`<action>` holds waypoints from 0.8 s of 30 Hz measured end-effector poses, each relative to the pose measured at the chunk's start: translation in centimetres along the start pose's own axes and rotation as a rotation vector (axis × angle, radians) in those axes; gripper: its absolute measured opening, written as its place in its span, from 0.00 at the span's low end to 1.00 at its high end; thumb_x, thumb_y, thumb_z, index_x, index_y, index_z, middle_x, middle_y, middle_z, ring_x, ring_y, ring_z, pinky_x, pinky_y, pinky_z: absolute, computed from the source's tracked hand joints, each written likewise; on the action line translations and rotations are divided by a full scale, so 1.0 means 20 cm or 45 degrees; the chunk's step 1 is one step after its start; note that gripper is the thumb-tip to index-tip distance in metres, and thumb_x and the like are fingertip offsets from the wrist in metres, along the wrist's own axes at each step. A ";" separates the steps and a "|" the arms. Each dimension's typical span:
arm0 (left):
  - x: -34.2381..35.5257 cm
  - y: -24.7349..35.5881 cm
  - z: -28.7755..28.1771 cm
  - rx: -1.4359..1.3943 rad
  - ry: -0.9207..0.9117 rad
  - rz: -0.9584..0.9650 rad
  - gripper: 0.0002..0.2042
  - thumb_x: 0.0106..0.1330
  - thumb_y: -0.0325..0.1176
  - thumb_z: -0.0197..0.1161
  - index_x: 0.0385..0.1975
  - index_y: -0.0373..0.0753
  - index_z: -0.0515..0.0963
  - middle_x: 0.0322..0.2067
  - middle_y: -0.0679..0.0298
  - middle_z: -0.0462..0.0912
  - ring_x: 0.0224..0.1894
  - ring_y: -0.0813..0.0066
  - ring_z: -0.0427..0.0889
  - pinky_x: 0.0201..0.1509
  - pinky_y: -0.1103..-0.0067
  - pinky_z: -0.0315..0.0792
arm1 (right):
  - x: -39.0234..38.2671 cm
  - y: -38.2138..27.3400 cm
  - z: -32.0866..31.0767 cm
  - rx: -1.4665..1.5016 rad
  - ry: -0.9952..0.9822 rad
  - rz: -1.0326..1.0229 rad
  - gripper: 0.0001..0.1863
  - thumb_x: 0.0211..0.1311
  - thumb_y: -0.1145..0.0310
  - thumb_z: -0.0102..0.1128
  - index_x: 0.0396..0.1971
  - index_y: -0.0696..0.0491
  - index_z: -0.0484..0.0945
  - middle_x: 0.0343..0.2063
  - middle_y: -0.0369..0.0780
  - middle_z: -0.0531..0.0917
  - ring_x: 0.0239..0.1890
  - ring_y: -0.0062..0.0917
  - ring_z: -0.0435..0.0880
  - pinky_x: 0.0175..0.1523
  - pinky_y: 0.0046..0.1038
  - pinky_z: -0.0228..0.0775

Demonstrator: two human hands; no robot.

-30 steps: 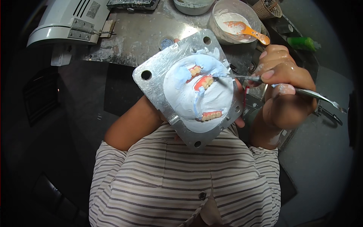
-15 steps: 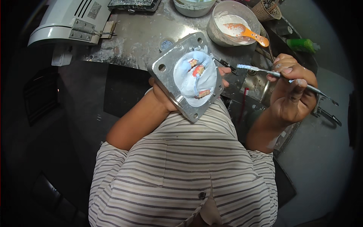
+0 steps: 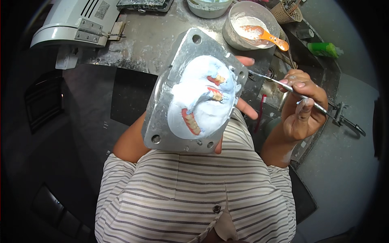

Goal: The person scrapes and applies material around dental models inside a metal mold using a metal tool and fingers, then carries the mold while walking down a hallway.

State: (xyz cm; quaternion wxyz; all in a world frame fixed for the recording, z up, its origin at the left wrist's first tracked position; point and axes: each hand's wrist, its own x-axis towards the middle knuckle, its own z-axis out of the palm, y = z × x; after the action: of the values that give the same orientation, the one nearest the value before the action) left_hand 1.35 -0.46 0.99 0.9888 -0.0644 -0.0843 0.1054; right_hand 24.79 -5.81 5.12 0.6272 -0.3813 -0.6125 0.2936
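A metal dental flask half (image 3: 156,115) rests on my left hand (image 3: 246,108), tilted so that its filled side shows. My palm is hidden beneath it, and fingertips stick out past its right side and lower edge. Pale plaster (image 3: 202,111) fills the round cavity. Set in it are three pieces of red wax with cream-coloured teeth (image 3: 190,120), with bluish plaster around them. To the right, my right hand (image 3: 304,105) pinches a thin metal spatula (image 3: 289,88) like a pen. Its tip reaches the flask's right corner; whether it touches I cannot tell.
Behind the flask is a plaster-stained metal worktop (image 3: 137,48). On it stand a white machine (image 3: 60,26), a tub of white powder (image 3: 230,34) with an orange scoop (image 3: 265,35), another bowl (image 3: 208,10) and a woven basket (image 3: 287,12). A green bottle (image 3: 322,49) lies far right.
The flask half has come closer and turned, its filled side facing up more fully. My right hand and the spatula have moved slightly left and down, the tip now near the flask's corner.
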 end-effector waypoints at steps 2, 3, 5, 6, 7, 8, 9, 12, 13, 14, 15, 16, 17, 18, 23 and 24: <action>0.01 0.02 0.00 0.142 -0.056 -0.003 0.38 0.74 0.55 0.47 0.77 0.52 0.39 0.63 0.15 0.50 0.33 0.18 0.80 0.25 0.45 0.80 | -0.01 0.00 0.00 -0.003 0.046 0.017 0.17 0.74 0.62 0.53 0.40 0.64 0.77 0.32 0.52 0.84 0.35 0.34 0.82 0.45 0.36 0.71; 0.01 0.02 0.01 0.190 -0.073 0.004 0.38 0.74 0.57 0.45 0.77 0.49 0.41 0.62 0.12 0.50 0.29 0.17 0.80 0.23 0.45 0.80 | -0.01 0.01 0.01 0.002 0.084 0.029 0.17 0.73 0.61 0.56 0.38 0.63 0.78 0.32 0.51 0.84 0.35 0.34 0.83 0.45 0.35 0.74; -0.08 0.07 0.05 0.229 0.059 0.173 0.38 0.74 0.57 0.46 0.77 0.49 0.40 0.61 0.14 0.53 0.32 0.18 0.80 0.26 0.42 0.79 | -0.03 0.04 0.01 0.011 0.119 0.044 0.17 0.72 0.60 0.59 0.36 0.62 0.79 0.31 0.50 0.85 0.36 0.33 0.85 0.46 0.34 0.77; -0.13 0.08 0.08 0.245 0.126 0.251 0.39 0.74 0.57 0.47 0.77 0.49 0.39 0.61 0.15 0.54 0.33 0.18 0.80 0.27 0.40 0.78 | -0.03 0.04 0.02 0.072 0.157 0.096 0.16 0.72 0.62 0.58 0.37 0.63 0.79 0.33 0.51 0.85 0.36 0.33 0.85 0.45 0.34 0.78; -0.17 0.11 0.06 0.339 0.110 0.347 0.40 0.74 0.57 0.47 0.77 0.48 0.37 0.61 0.15 0.54 0.33 0.19 0.81 0.27 0.42 0.79 | -0.03 0.04 0.02 0.130 0.200 0.148 0.15 0.73 0.64 0.57 0.38 0.63 0.79 0.34 0.51 0.85 0.36 0.33 0.85 0.45 0.34 0.79; -0.21 0.13 0.07 0.402 0.140 0.422 0.40 0.74 0.57 0.46 0.77 0.47 0.35 0.62 0.15 0.53 0.32 0.21 0.82 0.26 0.44 0.80 | -0.05 0.05 0.02 0.128 0.207 0.153 0.15 0.73 0.64 0.57 0.38 0.63 0.79 0.34 0.51 0.85 0.36 0.33 0.85 0.45 0.34 0.79; -0.24 0.14 0.08 0.470 0.174 0.501 0.41 0.75 0.58 0.45 0.77 0.45 0.32 0.64 0.15 0.51 0.32 0.23 0.82 0.26 0.47 0.81 | -0.06 0.07 0.02 0.139 0.194 0.182 0.14 0.73 0.65 0.56 0.39 0.64 0.79 0.35 0.52 0.85 0.37 0.33 0.85 0.45 0.34 0.80; -0.28 0.17 0.02 0.464 0.025 0.634 0.41 0.75 0.59 0.43 0.77 0.46 0.31 0.65 0.15 0.47 0.31 0.23 0.82 0.25 0.47 0.81 | -0.07 0.08 0.06 0.176 0.171 0.245 0.15 0.72 0.66 0.57 0.41 0.65 0.80 0.36 0.52 0.85 0.38 0.33 0.85 0.45 0.32 0.80; -0.29 0.14 0.05 0.508 0.195 0.622 0.42 0.74 0.61 0.42 0.77 0.45 0.30 0.67 0.16 0.44 0.30 0.26 0.83 0.25 0.51 0.83 | -0.07 0.09 0.07 0.175 0.119 0.226 0.15 0.71 0.65 0.59 0.41 0.65 0.81 0.36 0.52 0.86 0.38 0.33 0.85 0.44 0.31 0.79; -0.29 0.11 0.09 0.517 0.198 0.629 0.42 0.74 0.61 0.42 0.77 0.45 0.30 0.67 0.16 0.44 0.30 0.26 0.83 0.25 0.51 0.83 | -0.07 0.09 0.08 0.174 0.067 0.207 0.16 0.71 0.64 0.60 0.40 0.65 0.81 0.36 0.52 0.86 0.38 0.33 0.85 0.43 0.30 0.77; -0.27 0.07 0.11 0.506 0.328 0.623 0.40 0.74 0.60 0.43 0.75 0.41 0.37 0.58 0.23 0.58 0.27 0.36 0.85 0.26 0.58 0.83 | -0.06 0.09 0.11 0.157 0.038 0.204 0.16 0.69 0.63 0.62 0.39 0.64 0.83 0.35 0.51 0.87 0.37 0.33 0.85 0.43 0.29 0.75; -0.23 0.03 0.14 0.492 0.460 0.607 0.39 0.74 0.58 0.44 0.74 0.37 0.45 0.49 0.29 0.71 0.25 0.47 0.86 0.27 0.65 0.84 | -0.05 0.09 0.13 0.163 0.033 0.204 0.16 0.69 0.63 0.62 0.39 0.64 0.83 0.35 0.51 0.87 0.37 0.33 0.85 0.43 0.29 0.75; -0.22 0.01 0.15 0.484 0.523 0.600 0.38 0.74 0.58 0.45 0.73 0.35 0.49 0.44 0.32 0.77 0.23 0.52 0.87 0.28 0.69 0.84 | -0.04 0.09 0.15 0.163 0.001 0.123 0.16 0.68 0.63 0.63 0.39 0.64 0.83 0.34 0.50 0.88 0.37 0.34 0.84 0.42 0.30 0.75; -0.22 0.00 0.15 0.477 0.588 0.602 0.38 0.74 0.57 0.45 0.72 0.33 0.52 0.40 0.35 0.84 0.22 0.57 0.87 0.28 0.72 0.84 | -0.02 0.10 0.16 0.165 -0.038 0.040 0.16 0.68 0.63 0.63 0.38 0.63 0.84 0.33 0.49 0.88 0.36 0.34 0.84 0.42 0.31 0.75; -0.23 0.00 -0.07 0.155 0.013 0.070 0.40 0.74 0.59 0.44 0.69 0.24 0.53 0.28 0.35 0.83 0.14 0.57 0.83 0.08 0.69 0.72 | 0.03 0.08 0.17 -0.049 -0.298 -0.136 0.16 0.68 0.62 0.61 0.40 0.62 0.82 0.33 0.53 0.88 0.34 0.37 0.81 0.42 0.37 0.73; -0.23 0.01 -0.08 0.132 -0.099 -0.032 0.40 0.75 0.59 0.43 0.68 0.23 0.53 0.28 0.34 0.82 0.13 0.57 0.82 0.07 0.68 0.72 | 0.02 0.08 0.17 -0.054 -0.298 -0.138 0.16 0.68 0.62 0.61 0.40 0.62 0.82 0.33 0.53 0.88 0.34 0.37 0.81 0.42 0.37 0.73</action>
State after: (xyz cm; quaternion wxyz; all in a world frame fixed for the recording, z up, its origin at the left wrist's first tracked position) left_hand -2.79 -1.37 -1.31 0.9880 -0.0079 -0.1177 0.0995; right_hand 21.61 -4.24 3.84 0.5581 -0.3239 -0.7072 0.2888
